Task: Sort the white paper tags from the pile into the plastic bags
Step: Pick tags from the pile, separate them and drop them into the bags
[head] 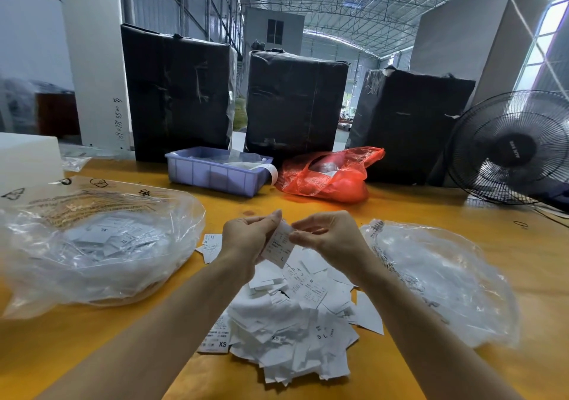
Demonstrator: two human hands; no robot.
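Spanning the foreground, yellow table (431,208), warehouse roof (354,2) behind

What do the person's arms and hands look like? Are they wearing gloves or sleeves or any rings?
No gloves: both the left hand and the right hand are bare. No sleeves show either; the forearms are uncovered all the way to the picture's bottom edge. I see no rings, watch or bracelets. The fingernails look short and plain, with no polish.
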